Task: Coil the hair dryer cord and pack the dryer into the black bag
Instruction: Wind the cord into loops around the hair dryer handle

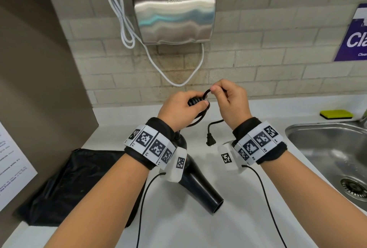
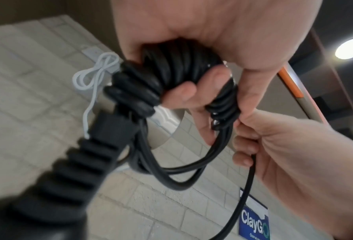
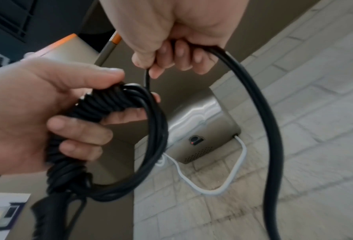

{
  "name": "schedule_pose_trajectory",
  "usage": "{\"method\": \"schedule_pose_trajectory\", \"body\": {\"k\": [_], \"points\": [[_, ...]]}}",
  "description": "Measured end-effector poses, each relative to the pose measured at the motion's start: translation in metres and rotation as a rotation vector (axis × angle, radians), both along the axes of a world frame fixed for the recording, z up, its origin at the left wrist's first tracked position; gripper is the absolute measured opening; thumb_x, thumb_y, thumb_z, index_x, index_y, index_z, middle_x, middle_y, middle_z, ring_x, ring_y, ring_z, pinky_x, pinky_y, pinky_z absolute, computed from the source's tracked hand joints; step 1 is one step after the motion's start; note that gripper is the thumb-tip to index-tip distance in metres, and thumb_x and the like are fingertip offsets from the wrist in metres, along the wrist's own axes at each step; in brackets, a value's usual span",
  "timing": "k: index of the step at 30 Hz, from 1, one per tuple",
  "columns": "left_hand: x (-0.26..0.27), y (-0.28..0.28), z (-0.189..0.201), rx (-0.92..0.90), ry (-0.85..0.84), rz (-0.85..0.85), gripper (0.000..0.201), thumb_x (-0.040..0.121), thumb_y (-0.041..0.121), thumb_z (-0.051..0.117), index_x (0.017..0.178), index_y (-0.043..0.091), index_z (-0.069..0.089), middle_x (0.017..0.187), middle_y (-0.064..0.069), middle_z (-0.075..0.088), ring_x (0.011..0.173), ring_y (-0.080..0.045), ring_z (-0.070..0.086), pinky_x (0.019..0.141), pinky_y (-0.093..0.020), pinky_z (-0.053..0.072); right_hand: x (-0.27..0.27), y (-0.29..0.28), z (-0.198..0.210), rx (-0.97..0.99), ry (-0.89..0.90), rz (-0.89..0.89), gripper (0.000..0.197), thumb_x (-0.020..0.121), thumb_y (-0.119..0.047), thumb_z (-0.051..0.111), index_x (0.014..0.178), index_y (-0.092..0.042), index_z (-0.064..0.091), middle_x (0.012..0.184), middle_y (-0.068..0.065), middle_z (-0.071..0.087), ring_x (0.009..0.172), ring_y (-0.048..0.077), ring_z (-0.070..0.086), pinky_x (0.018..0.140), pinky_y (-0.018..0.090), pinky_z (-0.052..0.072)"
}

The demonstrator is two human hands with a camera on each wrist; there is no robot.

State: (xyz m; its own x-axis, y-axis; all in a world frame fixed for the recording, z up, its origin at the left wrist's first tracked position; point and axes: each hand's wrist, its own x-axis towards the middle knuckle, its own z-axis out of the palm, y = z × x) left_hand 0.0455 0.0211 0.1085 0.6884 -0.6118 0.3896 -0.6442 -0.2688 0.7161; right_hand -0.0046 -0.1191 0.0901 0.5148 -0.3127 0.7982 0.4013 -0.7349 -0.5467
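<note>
The black hair dryer (image 1: 200, 186) hangs below my wrists over the white counter, nozzle toward me, partly hidden by my left wristband. My left hand (image 1: 184, 106) (image 2: 191, 68) grips a bundle of coiled black cord (image 1: 196, 101) (image 2: 171, 68) (image 3: 114, 104). Just to its right, my right hand (image 1: 224, 92) (image 3: 167, 53) pinches the loose end of the cord (image 3: 251, 91) above the bundle. The plug (image 1: 210, 139) dangles beneath my right hand. The black bag (image 1: 75, 184) lies flat on the counter at the left.
A steel hand dryer (image 1: 174, 12) with a white cable (image 1: 123, 21) hangs on the tiled wall ahead. A steel sink (image 1: 333, 154) lies to the right, a yellow sponge (image 1: 336, 114) behind it. A brown partition (image 1: 35, 69) stands at the left.
</note>
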Motion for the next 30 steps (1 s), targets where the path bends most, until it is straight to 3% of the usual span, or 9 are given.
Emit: {"method": "schedule_pose_trajectory", "body": {"k": [5,9,11,14,17,20,22,27,30], "points": [[0.006,0.001,-0.001,-0.239,0.16,0.004,0.018,0.085,0.017,0.064,0.086,0.034,0.068,0.086,0.009,0.069,0.095,-0.016,0.065,0.097,-0.036,0.048,-0.002,-0.014,-0.023,0.183,0.18,0.067,0.023,0.088,-0.01,0.058,0.067,-0.019,0.053,0.057,-0.01,0.044,0.051,-0.005,0.044,0.054,0.007,0.034],[0.011,0.001,-0.003,-0.294,0.192,0.003,0.016,0.085,0.015,0.064,0.086,0.03,0.069,0.087,0.006,0.07,0.095,-0.018,0.066,0.097,-0.039,0.048,0.0,-0.025,-0.054,0.213,0.453,0.064,0.013,0.088,-0.012,0.057,0.075,-0.014,0.06,0.067,-0.009,0.054,0.056,-0.009,0.05,0.058,0.005,0.038],[0.011,0.0,-0.003,-0.308,0.199,0.007,0.015,0.085,0.015,0.064,0.087,0.029,0.069,0.086,0.006,0.07,0.093,-0.016,0.066,0.096,-0.034,0.049,0.0,-0.029,-0.072,0.194,0.59,0.097,0.01,0.088,-0.012,0.057,0.08,-0.014,0.063,0.075,-0.006,0.059,0.063,-0.002,0.05,0.062,0.005,0.039],[0.012,-0.001,-0.003,-0.327,0.214,0.023,0.014,0.085,0.013,0.064,0.089,0.026,0.068,0.082,0.01,0.068,0.084,-0.007,0.065,0.09,-0.024,0.048,0.001,-0.034,-0.097,0.108,0.819,0.117,0.014,0.087,-0.009,0.057,0.076,-0.016,0.061,0.086,0.003,0.06,0.073,0.015,0.049,0.073,0.024,0.041],[0.01,0.002,0.0,-0.334,0.225,0.023,0.015,0.087,0.013,0.062,0.093,0.025,0.067,0.08,0.011,0.066,0.068,0.007,0.061,0.076,-0.013,0.045,-0.001,-0.037,-0.107,0.083,0.97,0.094,0.013,0.091,-0.005,0.049,0.084,-0.012,0.058,0.086,0.002,0.056,0.079,0.016,0.049,0.075,0.021,0.039],[0.006,0.004,0.004,-0.327,0.245,0.017,0.017,0.089,0.011,0.058,0.102,0.018,0.066,0.079,0.006,0.063,0.042,0.009,0.05,0.054,-0.022,0.041,0.001,-0.036,-0.101,0.177,0.881,0.101,0.018,0.092,-0.002,0.047,0.079,-0.012,0.057,0.082,0.003,0.056,0.074,0.016,0.049,0.062,0.016,0.041],[0.003,0.004,0.006,-0.342,0.278,0.012,0.021,0.09,0.009,0.057,0.108,0.011,0.066,0.08,0.002,0.062,0.036,0.008,0.046,0.061,-0.04,0.038,0.003,-0.033,-0.088,0.289,0.718,0.131,0.025,0.091,-0.001,0.049,0.071,-0.015,0.056,0.081,0.004,0.057,0.071,0.013,0.053,0.061,0.016,0.044],[0.004,0.005,0.008,-0.363,0.291,0.06,0.023,0.09,0.009,0.056,0.112,0.008,0.065,0.076,0.004,0.06,0.036,0.007,0.046,0.051,-0.01,0.038,0.0,-0.017,-0.044,0.402,0.181,0.071,0.026,0.088,0.001,0.053,0.072,-0.02,0.055,0.076,0.002,0.057,0.054,-0.005,0.055,0.057,0.008,0.045],[0.003,0.006,0.009,-0.349,0.304,0.081,0.022,0.091,0.012,0.057,0.111,0.011,0.065,0.076,0.007,0.06,0.039,-0.004,0.047,0.071,-0.043,0.044,-0.005,-0.007,-0.025,0.532,-0.063,0.18,0.026,0.088,0.003,0.052,0.075,-0.02,0.056,0.076,0.0,0.058,0.064,0.005,0.059,0.063,0.018,0.052]]}}
